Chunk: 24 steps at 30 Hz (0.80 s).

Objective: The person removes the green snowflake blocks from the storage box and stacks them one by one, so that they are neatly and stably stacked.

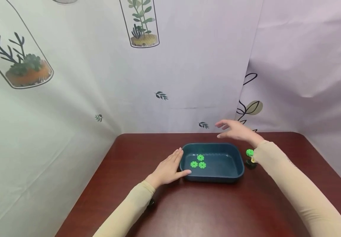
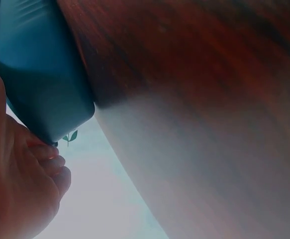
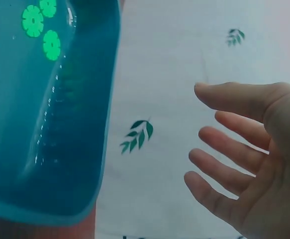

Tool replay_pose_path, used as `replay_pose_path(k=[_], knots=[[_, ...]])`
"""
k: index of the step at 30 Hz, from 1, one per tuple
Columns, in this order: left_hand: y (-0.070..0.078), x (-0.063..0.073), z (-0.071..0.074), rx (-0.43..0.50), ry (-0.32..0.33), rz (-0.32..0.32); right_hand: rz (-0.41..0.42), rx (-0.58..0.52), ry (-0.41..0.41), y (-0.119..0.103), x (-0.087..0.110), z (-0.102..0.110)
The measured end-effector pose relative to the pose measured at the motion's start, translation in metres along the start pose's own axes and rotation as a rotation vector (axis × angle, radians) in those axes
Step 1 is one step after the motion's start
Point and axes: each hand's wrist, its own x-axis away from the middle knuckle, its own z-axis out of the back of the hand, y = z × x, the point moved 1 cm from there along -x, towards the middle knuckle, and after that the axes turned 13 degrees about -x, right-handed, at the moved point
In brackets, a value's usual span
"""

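A dark blue rectangular tray (image 1: 218, 179) stands on the table, with three small green flower-shaped discs (image 1: 200, 157) lying flat in its left part. My left hand (image 1: 167, 168) rests against the tray's left side, fingers extended along the rim and thumb over the front left corner. In the left wrist view, the fingertips touch the tray's outer wall (image 2: 45, 74). My right hand (image 1: 235, 130) hovers behind the tray's far right corner, apart from it. Its fingers are spread and loosely bent, with nothing between them in the right wrist view.
Right of the tray, another green piece (image 1: 249, 152) sits by a dark object (image 1: 250, 164), partly hidden by the right sleeve. Something small and black (image 1: 151, 202) shows beside the left sleeve. Patterned cloth (image 1: 188, 65) hangs behind the dark red table (image 1: 218, 210).
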Motion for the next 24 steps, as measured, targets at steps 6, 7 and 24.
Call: replay_pose_path(k=[6,7,24], knots=[[-0.001,0.003,0.0,-0.005,-0.012,0.007,0.042,0.02,-0.085,-0.004,-0.012,-0.022],[-0.001,0.003,0.0,-0.005,-0.014,0.01,0.048,0.015,-0.102,-0.006,-0.014,-0.026],[0.005,0.001,0.003,-0.018,-0.034,0.008,0.093,0.071,-0.24,-0.003,-0.031,-0.083]])
